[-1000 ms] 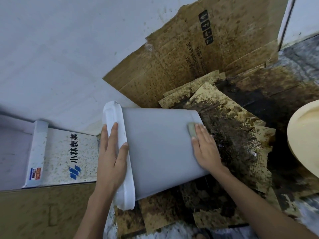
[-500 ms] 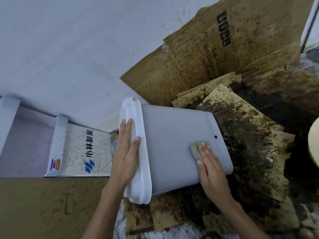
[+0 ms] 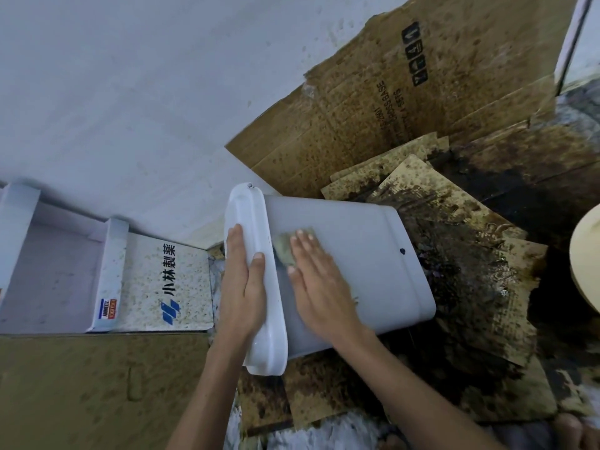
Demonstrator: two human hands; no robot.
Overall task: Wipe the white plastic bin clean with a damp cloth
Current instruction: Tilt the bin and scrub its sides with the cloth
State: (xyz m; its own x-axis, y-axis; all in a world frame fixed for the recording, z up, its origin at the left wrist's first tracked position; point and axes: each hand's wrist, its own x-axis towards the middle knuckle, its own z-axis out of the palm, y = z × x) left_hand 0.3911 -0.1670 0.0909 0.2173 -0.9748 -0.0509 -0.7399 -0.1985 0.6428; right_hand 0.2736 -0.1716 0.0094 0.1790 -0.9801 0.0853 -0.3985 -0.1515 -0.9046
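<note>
The white plastic bin (image 3: pixel 357 251) lies on its side on stained cardboard, its lidded top end facing left. My left hand (image 3: pixel 242 284) grips the white lid rim (image 3: pixel 256 222), fingers over its edge. My right hand (image 3: pixel 319 280) lies flat on the bin's upper side, close to the rim, pressing a small greenish-grey damp cloth (image 3: pixel 285 246) under its fingers. Most of the cloth is hidden by the hand. A small dark dot (image 3: pixel 402 251) marks the bin wall near its base end.
Mould-stained cardboard sheets (image 3: pixel 454 287) cover the floor under and right of the bin. A large stained cardboard panel (image 3: pixel 406 102) leans on the white wall. A white printed box (image 3: pixel 156 280) sits at left. A cream round object (image 3: pixel 586 261) shows at the right edge.
My right hand has slid the cloth along the bin's side from the base end leftward to just beside the lid rim. My left hand still holds the rim.
</note>
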